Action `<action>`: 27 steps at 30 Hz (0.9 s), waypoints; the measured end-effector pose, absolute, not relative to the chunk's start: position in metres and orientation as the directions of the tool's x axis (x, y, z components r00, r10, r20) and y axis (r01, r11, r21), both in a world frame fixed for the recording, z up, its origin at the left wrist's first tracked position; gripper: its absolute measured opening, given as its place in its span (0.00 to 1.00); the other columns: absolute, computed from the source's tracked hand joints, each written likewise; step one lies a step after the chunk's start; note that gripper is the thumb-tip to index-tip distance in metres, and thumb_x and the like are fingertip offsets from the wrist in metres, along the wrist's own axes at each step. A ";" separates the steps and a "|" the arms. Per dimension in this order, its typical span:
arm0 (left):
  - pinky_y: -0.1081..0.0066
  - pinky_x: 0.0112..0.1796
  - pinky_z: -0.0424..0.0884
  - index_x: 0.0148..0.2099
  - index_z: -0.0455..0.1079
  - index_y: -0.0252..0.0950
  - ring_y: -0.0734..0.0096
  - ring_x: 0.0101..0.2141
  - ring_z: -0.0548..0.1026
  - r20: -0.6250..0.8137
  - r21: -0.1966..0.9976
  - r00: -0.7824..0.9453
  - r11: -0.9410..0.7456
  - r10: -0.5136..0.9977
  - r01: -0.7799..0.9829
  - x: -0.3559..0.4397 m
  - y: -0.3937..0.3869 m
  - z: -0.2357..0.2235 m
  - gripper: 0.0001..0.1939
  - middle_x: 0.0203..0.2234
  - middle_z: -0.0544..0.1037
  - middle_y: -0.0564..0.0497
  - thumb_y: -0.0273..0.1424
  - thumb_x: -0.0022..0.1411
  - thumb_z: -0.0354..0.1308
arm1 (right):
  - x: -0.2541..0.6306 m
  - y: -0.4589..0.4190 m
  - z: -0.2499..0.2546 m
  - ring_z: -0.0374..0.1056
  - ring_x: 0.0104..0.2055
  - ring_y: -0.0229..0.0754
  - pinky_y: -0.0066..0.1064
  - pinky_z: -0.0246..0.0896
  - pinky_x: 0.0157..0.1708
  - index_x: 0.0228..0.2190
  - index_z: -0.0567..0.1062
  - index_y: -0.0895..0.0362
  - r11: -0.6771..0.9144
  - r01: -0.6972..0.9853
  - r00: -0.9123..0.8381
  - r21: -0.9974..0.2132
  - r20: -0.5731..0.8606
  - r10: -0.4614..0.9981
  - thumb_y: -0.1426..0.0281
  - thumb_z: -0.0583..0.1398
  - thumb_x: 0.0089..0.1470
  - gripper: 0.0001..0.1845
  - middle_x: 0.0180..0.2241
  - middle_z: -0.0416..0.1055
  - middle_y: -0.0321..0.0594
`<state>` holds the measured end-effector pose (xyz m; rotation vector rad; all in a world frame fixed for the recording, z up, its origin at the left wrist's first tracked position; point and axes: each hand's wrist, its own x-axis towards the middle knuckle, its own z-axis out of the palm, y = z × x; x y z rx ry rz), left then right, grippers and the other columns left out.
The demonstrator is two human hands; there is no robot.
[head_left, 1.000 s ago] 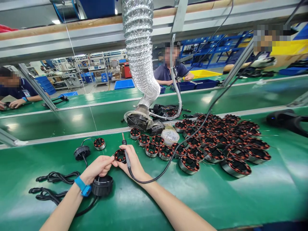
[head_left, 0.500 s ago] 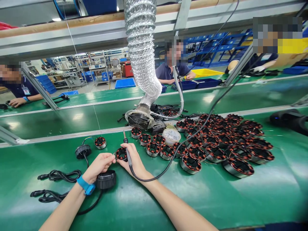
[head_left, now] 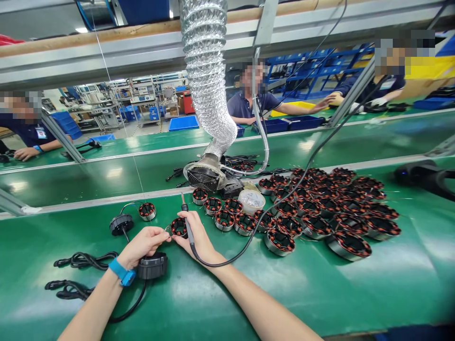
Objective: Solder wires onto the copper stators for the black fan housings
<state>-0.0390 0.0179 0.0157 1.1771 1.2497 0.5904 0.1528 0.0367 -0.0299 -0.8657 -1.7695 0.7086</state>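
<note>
A soldering iron [head_left: 190, 231] is gripped in my right hand [head_left: 199, 239], tip pointing up and away from me. The same hand's thumb and fingers rest against a small motor stator [head_left: 177, 229], a metal ring with copper-coloured windings. My left hand [head_left: 149, 242] is closed in a pinch at the stator's left side, on a thin wire lead; the fingertips partly hide it. Just below my left wrist sits a black round cap [head_left: 152, 267] with a thick cable. Farther left, another black cap [head_left: 121, 224] is joined by thin wires to a second stator [head_left: 147, 211].
Several stators [head_left: 280, 241] crowd the green bench to the right, around a round whitish container [head_left: 251, 201]. A fume extraction hood [head_left: 205, 176] hangs ahead on a foil duct [head_left: 208, 76]. Coiled black cables [head_left: 85, 260] lie left. Co-workers sit across the bench.
The view has shifted slightly. My hands keep their hold on the iron, wire and stator. Across the bench, a co-worker's arm now stretches right toward another person's hand.
</note>
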 end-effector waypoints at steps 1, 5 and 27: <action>0.77 0.17 0.38 0.34 0.69 0.32 0.84 0.15 0.41 -0.404 0.904 0.269 0.336 0.874 0.265 -0.040 0.018 0.016 0.26 0.13 0.46 0.67 0.52 0.52 0.63 | 0.153 0.037 -0.030 0.67 0.46 0.45 0.37 0.66 0.48 0.51 0.63 0.51 0.572 0.233 -0.244 -0.786 0.522 0.817 0.79 0.67 0.45 0.34 0.47 0.61 0.42; 0.78 0.16 0.47 0.31 0.68 0.32 0.85 0.14 0.51 -0.348 0.896 0.225 0.252 0.910 0.366 -0.045 0.018 0.015 0.27 0.14 0.56 0.63 0.54 0.53 0.61 | 0.153 0.038 -0.031 0.67 0.45 0.44 0.36 0.66 0.47 0.51 0.63 0.51 0.579 0.239 -0.238 -0.779 0.531 0.813 0.78 0.68 0.44 0.34 0.46 0.61 0.41; 0.80 0.15 0.54 0.29 0.67 0.32 0.87 0.13 0.51 -0.330 0.943 0.256 0.307 0.909 0.126 -0.039 0.019 0.002 0.20 0.16 0.62 0.61 0.46 0.50 0.65 | 0.160 0.008 0.006 0.75 0.34 0.40 0.30 0.69 0.36 0.38 0.75 0.54 0.717 0.385 0.062 -0.581 0.792 0.608 0.74 0.56 0.60 0.08 0.34 0.77 0.38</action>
